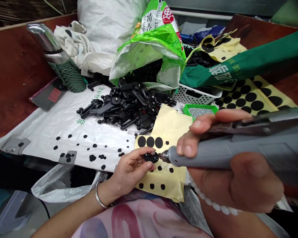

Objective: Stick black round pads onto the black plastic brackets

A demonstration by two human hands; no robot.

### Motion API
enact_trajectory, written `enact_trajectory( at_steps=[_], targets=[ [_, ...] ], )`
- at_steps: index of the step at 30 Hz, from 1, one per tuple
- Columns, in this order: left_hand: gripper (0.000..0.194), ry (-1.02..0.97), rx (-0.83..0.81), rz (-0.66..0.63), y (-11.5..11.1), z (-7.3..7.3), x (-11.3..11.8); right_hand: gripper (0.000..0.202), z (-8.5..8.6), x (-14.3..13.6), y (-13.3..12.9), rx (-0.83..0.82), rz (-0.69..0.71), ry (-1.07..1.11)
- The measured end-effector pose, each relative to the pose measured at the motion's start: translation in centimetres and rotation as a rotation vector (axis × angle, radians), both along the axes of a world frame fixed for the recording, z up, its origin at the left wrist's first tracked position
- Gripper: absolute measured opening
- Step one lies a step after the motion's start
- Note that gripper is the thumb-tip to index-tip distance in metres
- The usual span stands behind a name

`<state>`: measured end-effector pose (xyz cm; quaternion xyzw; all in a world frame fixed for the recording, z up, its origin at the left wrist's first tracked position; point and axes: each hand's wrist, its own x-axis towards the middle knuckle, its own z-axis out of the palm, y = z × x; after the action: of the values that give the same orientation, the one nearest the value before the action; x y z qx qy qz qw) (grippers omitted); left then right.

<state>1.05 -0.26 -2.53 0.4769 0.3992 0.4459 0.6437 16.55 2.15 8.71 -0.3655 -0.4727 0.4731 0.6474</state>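
Pinched between the fingertips of my left hand (132, 169) is a small round black plastic part (151, 157). My right hand (234, 178) is wrapped round a grey electric screwdriver (211, 150), which lies level and points left. Its metal tip (164, 156) is at the black part's right edge; whether they touch I cannot tell. Under both, a yellow backing sheet (172, 124) carries black round stickers (150, 142) and smaller black dots. Beyond it is a heap of black plastic arm-like parts (124, 102).
A green tray (201, 110) of tiny metal pieces and a white perforated basket (196, 94) stand behind the screwdriver. At the back are a green-and-white bag (149, 49) and a thermos (62, 62). A phone (48, 96) lies left. Loose black dots (92, 158) dot the white sheet.
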Motion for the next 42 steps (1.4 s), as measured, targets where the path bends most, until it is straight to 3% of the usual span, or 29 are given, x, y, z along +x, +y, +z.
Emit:
enact_trajectory(
  at_steps=[15, 25, 29, 35, 42],
  targets=[
    [0.034, 0.011, -0.039, 0.042, 0.0, 0.6, 0.6, 0.032, -1.7, 0.2, 0.0, 0.101, 0.089, -0.022],
    [0.036, -0.032, -0.06, 0.001, 0.1, 0.4, 0.6, 0.029, -1.0, 0.1, 0.3, 0.079, 0.054, 0.019],
    [0.058, -0.158, -0.16, -0.006, 0.4, 1.0, 0.8, 0.03, -0.7, -0.1, 0.3, 0.027, 0.015, 0.028],
    [0.035, -0.243, -0.37, -0.049, 1.0, 0.9, 0.7, 0.024, 0.2, 0.0, 0.1, -0.027, -0.027, 0.009],
    [0.033, -0.22, -0.462, 0.004, 1.3, 0.6, 0.7, 0.022, 0.1, 0.7, 0.1, 0.031, -0.059, -0.03]
  ],
)
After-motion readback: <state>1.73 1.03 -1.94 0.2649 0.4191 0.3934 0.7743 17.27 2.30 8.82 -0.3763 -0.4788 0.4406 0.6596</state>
